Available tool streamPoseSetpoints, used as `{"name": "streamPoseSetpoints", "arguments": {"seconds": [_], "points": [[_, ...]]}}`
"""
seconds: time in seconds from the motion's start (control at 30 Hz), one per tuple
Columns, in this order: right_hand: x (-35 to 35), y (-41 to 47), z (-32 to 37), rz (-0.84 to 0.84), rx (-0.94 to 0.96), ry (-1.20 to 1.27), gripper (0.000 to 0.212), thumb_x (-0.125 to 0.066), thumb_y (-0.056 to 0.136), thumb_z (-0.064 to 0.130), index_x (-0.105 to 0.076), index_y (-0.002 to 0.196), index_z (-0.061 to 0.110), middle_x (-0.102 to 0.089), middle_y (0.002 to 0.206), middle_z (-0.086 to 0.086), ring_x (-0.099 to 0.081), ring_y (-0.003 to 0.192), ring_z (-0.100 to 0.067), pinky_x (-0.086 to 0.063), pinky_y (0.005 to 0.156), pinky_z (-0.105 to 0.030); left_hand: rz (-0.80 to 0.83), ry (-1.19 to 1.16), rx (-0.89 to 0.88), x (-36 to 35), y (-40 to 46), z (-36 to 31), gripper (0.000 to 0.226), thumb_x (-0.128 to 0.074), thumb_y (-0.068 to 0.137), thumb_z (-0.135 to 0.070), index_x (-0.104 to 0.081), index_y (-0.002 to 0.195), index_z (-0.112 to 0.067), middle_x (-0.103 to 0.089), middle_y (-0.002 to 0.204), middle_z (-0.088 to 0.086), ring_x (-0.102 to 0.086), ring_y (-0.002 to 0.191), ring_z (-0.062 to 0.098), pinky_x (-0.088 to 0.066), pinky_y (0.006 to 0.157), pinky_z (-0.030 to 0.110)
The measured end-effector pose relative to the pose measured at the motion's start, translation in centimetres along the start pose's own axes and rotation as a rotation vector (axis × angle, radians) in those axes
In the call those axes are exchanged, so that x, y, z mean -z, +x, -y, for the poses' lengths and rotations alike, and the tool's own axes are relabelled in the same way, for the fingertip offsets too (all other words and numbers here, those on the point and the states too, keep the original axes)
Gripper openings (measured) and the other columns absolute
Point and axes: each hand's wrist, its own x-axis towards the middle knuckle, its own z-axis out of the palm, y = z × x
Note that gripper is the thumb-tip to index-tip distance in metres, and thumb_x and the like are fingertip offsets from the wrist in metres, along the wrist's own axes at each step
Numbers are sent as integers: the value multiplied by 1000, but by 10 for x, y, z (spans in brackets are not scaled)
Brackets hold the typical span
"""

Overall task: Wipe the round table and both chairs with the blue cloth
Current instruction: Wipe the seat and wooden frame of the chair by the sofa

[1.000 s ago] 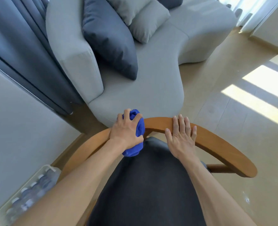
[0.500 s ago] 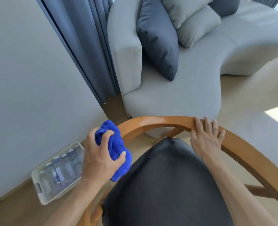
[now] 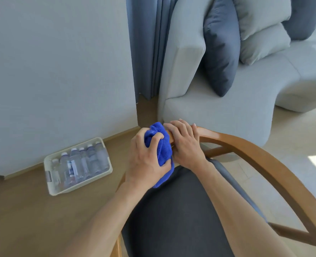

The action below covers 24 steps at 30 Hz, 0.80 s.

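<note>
My left hand (image 3: pixel 146 160) is gripping the bunched blue cloth (image 3: pixel 160 145) against the chair's wooden rail (image 3: pixel 246 147); my right hand (image 3: pixel 185 145) is curling over the rail beside it. Bottle (image 3: pixel 73 164) labels are too blurred to read.

No text, brand or number can be read; the clear plastic water bottles (image 3: pixel 83 162) lying in the white plastic tray (image 3: pixel 105 145) beside the grey wall carry labels, blurred past reading.
</note>
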Motion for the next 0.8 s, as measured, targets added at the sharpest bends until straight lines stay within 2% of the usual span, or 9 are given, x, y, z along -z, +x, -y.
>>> {"name": "streamPoseSetpoints", "arguments": {"seconds": [0.1, 0.2, 0.3, 0.37, 0.43, 0.57, 0.63, 0.73, 0.8], "points": [[2, -1, 4, 39, -10, -54, 68, -56, 81, 12, -32, 143, 27, -33, 144, 2, -17, 142, -23, -4, 117, -52, -19, -14, 119, 15, -47, 16, 69, -78, 62, -38, -43, 119, -19, -33, 131, 10, -45, 112, 30, -45, 85, 31], [5, 0, 9, 71, -5, -113, 66, -58, 87, 17, -25, 144, 27, -27, 147, -1, -13, 143, -26, -5, 118, -56, 19, 32, 297, 29, -114, 26, 72, -85, 59, -30, -44, 117, -15, -41, 128, 21, -54, 103, 39, -56, 76, 43], [8, -1, 22, 102, -82, -168, 64, -53, 91, 23, -20, 146, 23, -20, 154, -6, -7, 146, -33, -8, 117, -60, 87, 60, 397, 35, -153, 22, 68, -85, 59, -28, -55, 116, -7, -46, 126, 27, -57, 98, 43, -56, 71, 47], [7, -7, 41, 107, -108, -207, 66, -49, 92, 27, -16, 149, 21, -12, 158, -8, -1, 147, -36, -6, 117, -61, 88, 89, 404, 37, -164, 18, 70, -86, 58, -29, -54, 116, -8, -48, 125, 29, -58, 94, 43, -56, 69, 49], [1, -17, 64, 106, -43, -265, 67, -46, 91, 29, -15, 150, 23, -7, 160, -8, 4, 147, -38, -5, 115, -63, 79, 119, 415, 40, -170, 15, 75, -87, 56, -32, -48, 117, -12, -49, 123, 28, -58, 93, 43, -56, 71, 48], [-10, -27, 83, 149, -68, -284, 67, -41, 91, 32, -11, 150, 26, 5, 161, -8, 16, 146, -38, 1, 114, -63, 98, 214, 424, 39, -166, 14, 76, -89, 48, -38, -59, 111, -8, -54, 113, 29, -59, 83, 44, -54, 72, 52], [-11, -25, 81, 168, -72, -304, 67, -38, 92, 33, -8, 150, 26, 8, 160, -8, 17, 145, -38, 1, 115, -63, 96, 243, 421, 37, -157, 15, 78, -89, 48, -39, -57, 112, -9, -55, 110, 28, -59, 81, 43, -54, 72, 52], [-12, -24, 81, 184, -87, -312, 67, -37, 92, 35, -6, 151, 26, 10, 160, -8, 18, 145, -37, 2, 114, -63, 83, 253, 382, 35, -154, 21, 79, -85, 53, -42, -48, 116, -13, -53, 114, 27, -59, 86, 42, -53, 76, 50], [-13, -24, 85, 188, -96, -312, 67, -37, 92, 37, -6, 151, 26, 9, 160, -8, 18, 145, -37, 2, 115, -63, 75, 249, 395, 35, -160, 24, 75, -83, 57, -43, -52, 118, -12, -52, 118, 26, -58, 86, 41, -52, 77, 49]]}}
